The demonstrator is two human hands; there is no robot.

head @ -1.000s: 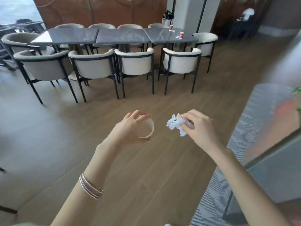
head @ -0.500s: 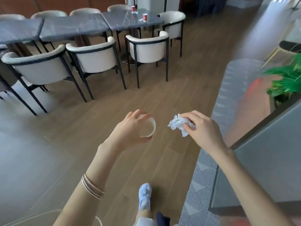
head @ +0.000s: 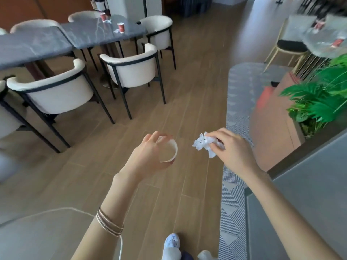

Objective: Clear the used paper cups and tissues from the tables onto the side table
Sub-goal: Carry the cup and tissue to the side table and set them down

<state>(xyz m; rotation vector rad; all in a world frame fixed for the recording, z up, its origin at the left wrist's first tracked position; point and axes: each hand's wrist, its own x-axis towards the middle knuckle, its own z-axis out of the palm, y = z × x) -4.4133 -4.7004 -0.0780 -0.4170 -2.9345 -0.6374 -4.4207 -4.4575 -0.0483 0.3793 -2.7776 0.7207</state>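
A: Cup grip first. Left hand [head: 150, 156] at frame centre is wrapped round a paper cup [head: 168, 151], fingers curled over the rim, open mouth turned toward the camera. Cup body mostly hidden behind the palm.

B: Right side?

A: Right hand [head: 231, 149] just right of centre pinches a crumpled white tissue [head: 204, 144] between thumb and fingertips; part of the wad sticks out left, the rest is tucked under the fingers. Cup and tissue near each other, not touching, both in the air above the wooden floor [head: 150, 109].

B: Wrist?

A: Bracelets [head: 109, 222] on the left forearm. Shoe [head: 171, 241] at the bottom edge, cut off.

B: Further out?

A: Dark table [head: 90, 36] upper left with two red cups [head: 121, 27], something white and small beside the nearer one, too small to tell. White chairs [head: 131, 70] around it. Grey counter [head: 309, 194] lower right, cut off by the frame. Green plant [head: 319, 98] right edge. Upper right corner: a blurred table with reddish shapes, can't make them out. Patterned rug [head: 232, 194] along the counter.
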